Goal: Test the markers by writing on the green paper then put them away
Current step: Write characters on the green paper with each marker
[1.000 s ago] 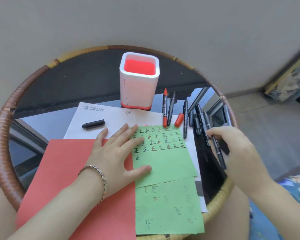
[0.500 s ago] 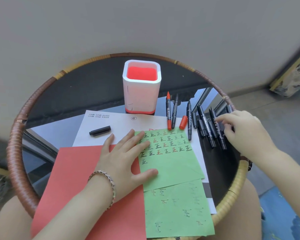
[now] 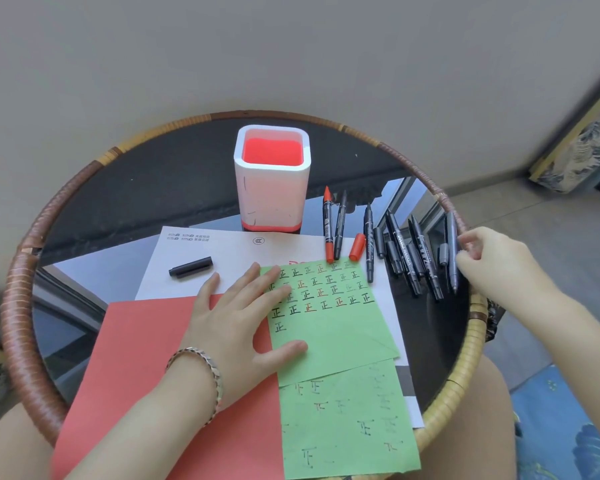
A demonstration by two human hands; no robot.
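Observation:
My left hand [image 3: 243,323] lies flat with spread fingers on the left edge of the green paper [image 3: 340,337], which is covered with rows of black and red characters. A second green sheet [image 3: 347,424] lies below it. Uncapped black markers [image 3: 404,252] and a red marker [image 3: 328,225] lie in a row to the right of the white pen holder [image 3: 272,188] with a red inside. My right hand [image 3: 492,261] is at the table's right rim, its curled fingertips pinching the rightmost black marker [image 3: 451,252].
A red sheet [image 3: 142,372] and a white printed sheet [image 3: 229,247] lie under the green paper. A black cap [image 3: 190,267] rests on the white sheet and a red cap [image 3: 357,247] by the markers. The round glass table has a wicker rim [image 3: 21,306]. A wall stands behind.
My right hand carried a black marker up to the row of markers, then drew back to the right rim beside the rightmost one. My left hand stayed on the green paper.

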